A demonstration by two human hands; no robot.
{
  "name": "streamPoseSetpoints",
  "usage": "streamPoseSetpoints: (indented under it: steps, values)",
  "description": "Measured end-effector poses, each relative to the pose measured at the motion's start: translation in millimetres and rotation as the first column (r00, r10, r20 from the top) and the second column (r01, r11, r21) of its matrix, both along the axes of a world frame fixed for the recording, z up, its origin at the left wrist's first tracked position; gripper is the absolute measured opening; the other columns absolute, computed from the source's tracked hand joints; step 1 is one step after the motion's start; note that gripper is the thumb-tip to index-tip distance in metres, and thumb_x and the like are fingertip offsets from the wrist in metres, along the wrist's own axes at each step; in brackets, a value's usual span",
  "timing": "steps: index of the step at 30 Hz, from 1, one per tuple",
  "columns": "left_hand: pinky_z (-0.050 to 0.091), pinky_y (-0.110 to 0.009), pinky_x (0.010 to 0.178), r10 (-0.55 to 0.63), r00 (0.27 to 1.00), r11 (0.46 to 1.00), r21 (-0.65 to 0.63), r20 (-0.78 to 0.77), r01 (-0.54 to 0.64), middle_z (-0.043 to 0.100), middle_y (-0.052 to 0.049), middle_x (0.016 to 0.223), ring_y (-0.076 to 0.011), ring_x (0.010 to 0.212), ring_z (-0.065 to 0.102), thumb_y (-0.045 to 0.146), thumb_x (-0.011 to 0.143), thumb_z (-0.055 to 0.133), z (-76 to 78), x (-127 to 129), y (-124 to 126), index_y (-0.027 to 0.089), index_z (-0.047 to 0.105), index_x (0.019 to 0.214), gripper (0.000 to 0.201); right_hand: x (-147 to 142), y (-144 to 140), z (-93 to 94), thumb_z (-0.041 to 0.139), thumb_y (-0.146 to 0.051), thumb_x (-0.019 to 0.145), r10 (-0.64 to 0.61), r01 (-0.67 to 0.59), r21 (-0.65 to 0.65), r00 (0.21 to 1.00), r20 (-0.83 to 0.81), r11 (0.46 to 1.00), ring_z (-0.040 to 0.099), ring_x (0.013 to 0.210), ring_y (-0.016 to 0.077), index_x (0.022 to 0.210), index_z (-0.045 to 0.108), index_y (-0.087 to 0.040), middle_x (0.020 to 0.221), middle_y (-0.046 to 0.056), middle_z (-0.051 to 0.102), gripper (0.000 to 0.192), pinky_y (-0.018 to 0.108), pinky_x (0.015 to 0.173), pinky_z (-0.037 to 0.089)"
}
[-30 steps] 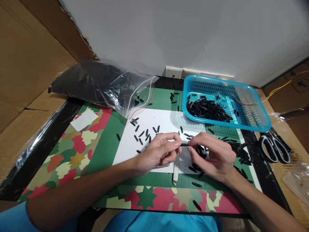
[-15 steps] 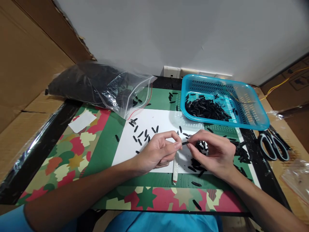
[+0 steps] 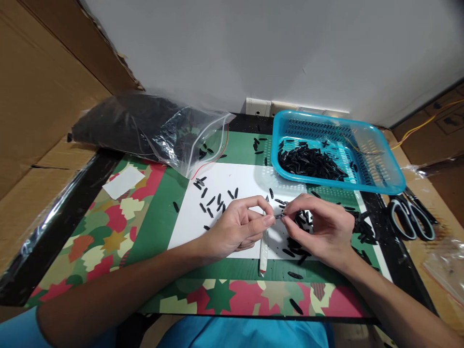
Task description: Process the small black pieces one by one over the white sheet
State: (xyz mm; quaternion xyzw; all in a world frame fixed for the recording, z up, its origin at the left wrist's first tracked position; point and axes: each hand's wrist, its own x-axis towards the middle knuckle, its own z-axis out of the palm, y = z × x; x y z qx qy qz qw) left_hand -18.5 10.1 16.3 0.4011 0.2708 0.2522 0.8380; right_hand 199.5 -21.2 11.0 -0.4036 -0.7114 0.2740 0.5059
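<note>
Between my two hands is a small slim black piece (image 3: 279,216), one end pinched by each. My left hand (image 3: 243,223) grips it with thumb and forefinger, the other fingers curled under. My right hand (image 3: 321,227) pinches the opposite end from the right. Under the hands lies a white sheet (image 3: 181,232), with a thin white-handled tool (image 3: 264,253) on it, partly covered by the left hand. Loose black pieces (image 3: 295,244) of the same shape are heaped beneath my right hand, and several more (image 3: 210,211) are scattered left of my left hand.
A blue plastic basket (image 3: 340,183) holding many black pieces stands at the back right. At the back left lies a clear zip bag (image 3: 152,130) full of dark material. Black-and-white-handled scissors (image 3: 409,220) rest at the right edge. A white paper scrap (image 3: 123,182) lies left.
Between the fingers the black piece has turned slightly, showing a shinier, lighter face. Both hands stay in nearly the same place.
</note>
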Motion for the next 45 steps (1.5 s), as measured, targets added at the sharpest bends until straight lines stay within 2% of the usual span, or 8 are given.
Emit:
streamPoseSetpoints:
  steps: [12,20,26,32,42,45]
  values:
    - [0.020,-0.011,0.039,-0.021,1.000,1.000,0.019,-0.010,0.022,0.035,0.015,0.048,-0.0027,0.039,0.020,0.042,0.103,0.070,0.1,-0.8,-0.5,0.022,0.055,0.100,0.025,-0.1,-0.2,3.9,0.077,-0.006,0.091,0.031,-0.032,0.034,0.999,0.024,0.999,0.067,0.072,0.0169,0.099,0.071,-0.021,0.084,0.003,0.074,0.019,0.033,0.067,0.055]
    - [0.024,-0.011,0.042,-0.028,1.000,0.996,0.090,-0.009,0.028,0.040,0.014,0.052,-0.0035,0.042,0.028,0.041,0.104,0.069,-3.5,-1.4,0.1,0.023,0.056,0.104,0.022,-0.4,-1.5,1.1,0.078,-0.002,0.088,0.023,-0.025,0.088,1.000,0.020,0.996,0.071,0.074,0.0177,0.103,0.072,-0.021,0.085,0.004,0.075,0.025,0.033,0.069,0.058]
    - [0.022,-0.013,0.041,-0.006,1.000,0.994,0.106,-0.002,0.006,0.037,0.014,0.053,-0.0034,0.041,0.026,0.039,0.105,0.068,-3.3,-0.4,-1.6,0.023,0.056,0.103,0.020,0.4,-1.8,0.3,0.080,-0.002,0.088,0.016,-0.017,0.045,1.000,0.018,0.999,0.072,0.074,0.0167,0.102,0.073,-0.021,0.086,0.003,0.076,0.025,0.032,0.071,0.059]
    - [0.016,-0.015,0.043,0.033,0.999,0.984,0.177,-0.015,-0.030,0.032,0.014,0.055,-0.0032,0.043,0.024,0.039,0.107,0.064,-5.4,-1.8,-3.7,0.024,0.056,0.104,0.018,0.6,-3.2,-1.9,0.081,-0.005,0.088,0.023,-0.023,0.007,1.000,0.020,1.000,0.074,0.073,0.0149,0.100,0.074,-0.021,0.087,0.001,0.079,0.022,0.029,0.071,0.060]
    - [0.015,-0.018,0.045,0.071,0.995,0.973,0.225,-0.076,-0.052,0.028,0.013,0.055,-0.0047,0.045,0.024,0.043,0.107,0.063,-3.9,-0.9,-6.8,0.023,0.055,0.104,0.021,-0.3,-3.0,1.9,0.079,-0.010,0.093,0.061,-0.065,-0.145,0.998,-0.034,0.987,0.074,0.068,0.0113,0.102,0.078,-0.022,0.085,-0.001,0.081,0.016,0.022,0.066,0.060]
    - [0.016,-0.019,0.046,0.083,0.992,0.970,0.237,-0.099,-0.057,0.030,0.013,0.056,-0.0046,0.046,0.025,0.043,0.107,0.063,-3.1,-0.7,-8.1,0.023,0.055,0.104,0.022,-1.1,-2.3,2.0,0.077,-0.011,0.094,0.065,-0.072,-0.175,0.997,-0.045,0.982,0.074,0.069,0.0113,0.102,0.078,-0.022,0.085,-0.001,0.081,0.013,0.022,0.067,0.060]
